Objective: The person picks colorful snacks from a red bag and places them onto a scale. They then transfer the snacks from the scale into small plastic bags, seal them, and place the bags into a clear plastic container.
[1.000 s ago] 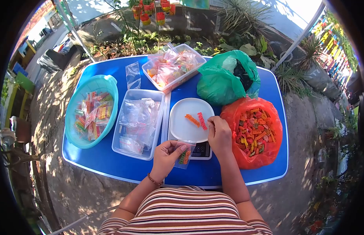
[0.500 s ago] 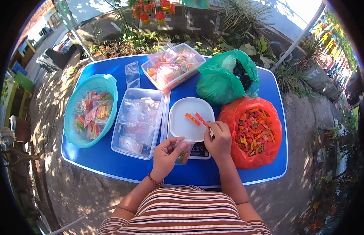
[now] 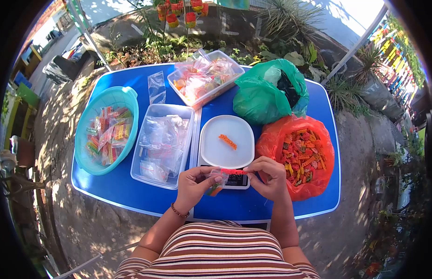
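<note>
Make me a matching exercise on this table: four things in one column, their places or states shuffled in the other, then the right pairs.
Things:
1. Pouch
2. Plate
3. Red strip
4. Basin

Places and states:
A. Near the left end of the table
B. Held by the right hand
C. Held by the left hand
D. Bearing one orange piece

Right pairs: 1-C, 2-D, 3-B, 4-A
</note>
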`<action>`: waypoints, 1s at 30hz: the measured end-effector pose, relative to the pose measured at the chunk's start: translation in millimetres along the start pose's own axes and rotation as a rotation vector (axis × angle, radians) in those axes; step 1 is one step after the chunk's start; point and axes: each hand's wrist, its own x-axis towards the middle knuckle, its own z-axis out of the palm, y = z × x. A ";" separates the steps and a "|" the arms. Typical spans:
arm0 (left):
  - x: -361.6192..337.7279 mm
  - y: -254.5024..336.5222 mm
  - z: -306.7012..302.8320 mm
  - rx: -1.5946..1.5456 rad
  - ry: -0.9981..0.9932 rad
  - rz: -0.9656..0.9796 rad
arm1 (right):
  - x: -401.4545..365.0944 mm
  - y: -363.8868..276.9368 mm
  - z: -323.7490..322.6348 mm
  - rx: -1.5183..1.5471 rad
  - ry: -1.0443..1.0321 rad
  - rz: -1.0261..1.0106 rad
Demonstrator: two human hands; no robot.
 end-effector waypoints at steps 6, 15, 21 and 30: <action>-4.6 31.5 6.2 0.152 -0.194 -0.244 | 7.9 -16.3 -9.1 -0.070 -0.264 0.061; -3.2 11.8 3.5 0.208 -0.166 -0.104 | -5.5 -2.5 42.5 -0.029 -0.007 -0.045; -7.8 14.8 3.0 0.021 -0.062 -0.187 | 3.4 -21.6 44.5 -0.319 -0.115 -0.278; -1.8 12.6 8.9 -0.348 0.050 -0.268 | 28.2 32.3 58.5 -0.670 0.207 -0.046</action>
